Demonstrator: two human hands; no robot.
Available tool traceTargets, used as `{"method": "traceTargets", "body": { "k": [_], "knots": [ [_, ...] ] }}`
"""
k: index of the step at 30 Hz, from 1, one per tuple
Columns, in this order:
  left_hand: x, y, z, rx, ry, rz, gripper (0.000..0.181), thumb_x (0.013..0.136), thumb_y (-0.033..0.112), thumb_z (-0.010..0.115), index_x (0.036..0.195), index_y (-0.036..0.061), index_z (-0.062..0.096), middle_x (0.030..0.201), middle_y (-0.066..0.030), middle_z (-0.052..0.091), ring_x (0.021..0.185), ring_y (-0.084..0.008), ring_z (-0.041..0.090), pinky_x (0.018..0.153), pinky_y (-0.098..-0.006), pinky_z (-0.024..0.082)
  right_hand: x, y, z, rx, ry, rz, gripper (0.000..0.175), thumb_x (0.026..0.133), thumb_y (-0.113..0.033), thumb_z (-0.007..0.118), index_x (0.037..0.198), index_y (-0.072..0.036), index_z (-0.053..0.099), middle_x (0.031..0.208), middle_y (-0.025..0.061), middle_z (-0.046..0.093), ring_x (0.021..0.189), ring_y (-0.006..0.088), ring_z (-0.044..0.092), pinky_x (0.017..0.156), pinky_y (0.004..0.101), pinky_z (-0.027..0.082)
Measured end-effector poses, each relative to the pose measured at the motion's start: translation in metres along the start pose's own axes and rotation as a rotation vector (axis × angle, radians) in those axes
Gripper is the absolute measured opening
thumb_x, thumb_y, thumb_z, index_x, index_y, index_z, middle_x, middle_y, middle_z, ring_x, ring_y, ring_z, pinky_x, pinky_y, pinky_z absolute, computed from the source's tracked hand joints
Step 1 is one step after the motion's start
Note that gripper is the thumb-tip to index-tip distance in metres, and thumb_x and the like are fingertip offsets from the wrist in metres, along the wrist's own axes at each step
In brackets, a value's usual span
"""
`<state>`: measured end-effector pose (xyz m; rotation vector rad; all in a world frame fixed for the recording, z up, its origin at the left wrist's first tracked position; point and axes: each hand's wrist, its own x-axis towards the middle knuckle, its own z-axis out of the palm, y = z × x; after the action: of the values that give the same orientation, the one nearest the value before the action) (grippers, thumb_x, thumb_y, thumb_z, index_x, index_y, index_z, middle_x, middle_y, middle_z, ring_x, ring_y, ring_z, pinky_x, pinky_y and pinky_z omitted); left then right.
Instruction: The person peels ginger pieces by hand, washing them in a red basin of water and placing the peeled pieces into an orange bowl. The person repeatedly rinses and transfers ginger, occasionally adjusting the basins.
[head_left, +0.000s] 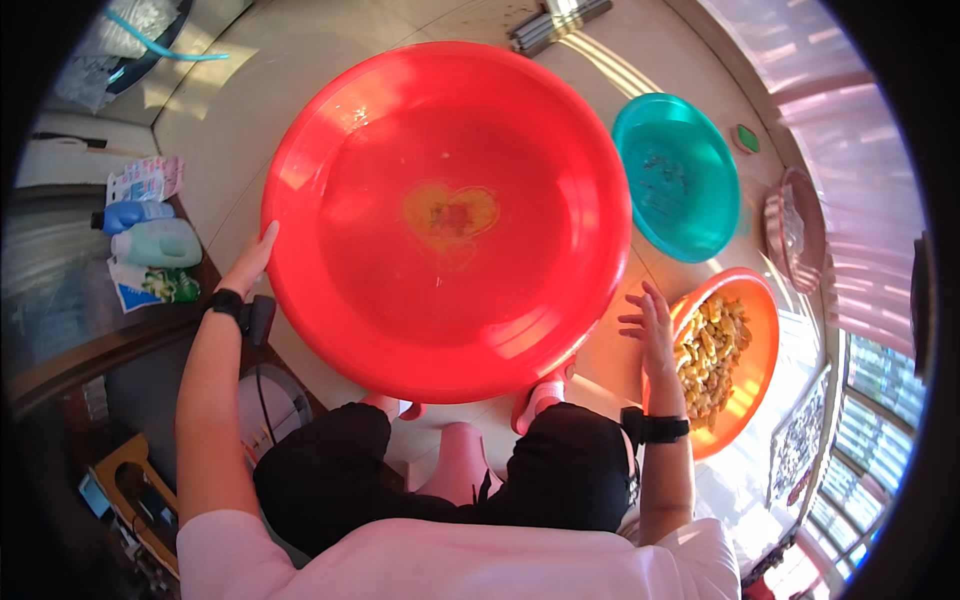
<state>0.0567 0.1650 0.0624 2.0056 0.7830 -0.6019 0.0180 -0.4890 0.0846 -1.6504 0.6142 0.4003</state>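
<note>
A large red plastic basin (450, 300) with a heart-shaped print on its bottom stands before me, above my feet. My left hand (257, 255) is at its left rim; the fingers go behind the wall, with only the thumb plain to see, so the hold cannot be told. To the right of the basin my right hand (651, 322) hangs in the air, fingers spread, holding nothing. Just beside it, an orange basin (761, 360) contains a heap of yellow-brown food-like pieces (712, 352). Farther up, a teal basin (675, 180) stands close to the red one's right rim.
Detergent bottles (157, 242) and packets stand at the left by a dark wooden edge. A pinkish basket (795, 229) and a small green item (747, 139) lie at right. Metal bars (559, 28) are at the top. A pink stool (461, 457) is between my legs.
</note>
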Motion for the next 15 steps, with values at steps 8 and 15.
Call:
{"method": "traceTargets", "body": {
  "k": [8, 15],
  "knots": [
    [-0.072, -0.021, -0.027, 0.092, 0.213, 0.211, 0.057, 0.095, 0.046, 0.044, 0.129, 0.0008, 0.047, 0.118, -0.0128, 0.058, 0.108, -0.0185, 0.056, 0.086, -0.0297, 0.042, -0.064, 0.017, -0.033, 0.080, 0.039, -0.066, 0.048, 0.097, -0.030, 0.045, 0.136, -0.004, 0.034, 0.114, 0.0127, 0.056, 0.078, 0.0194, 0.064, 0.062, 0.0283, 0.053],
    [-0.192, -0.053, -0.007, -0.047, 0.148, 0.275, 0.050, 0.096, 0.046, 0.040, 0.127, 0.0074, 0.052, 0.107, -0.0092, 0.065, 0.073, -0.0112, 0.056, 0.060, -0.0235, 0.038, -0.162, 0.110, -0.096, 0.262, -0.053, 0.258, 0.054, 0.096, -0.039, 0.041, 0.130, 0.004, 0.039, 0.106, 0.0175, 0.062, 0.080, 0.0240, 0.065, 0.066, 0.0329, 0.054]
  ]
}}
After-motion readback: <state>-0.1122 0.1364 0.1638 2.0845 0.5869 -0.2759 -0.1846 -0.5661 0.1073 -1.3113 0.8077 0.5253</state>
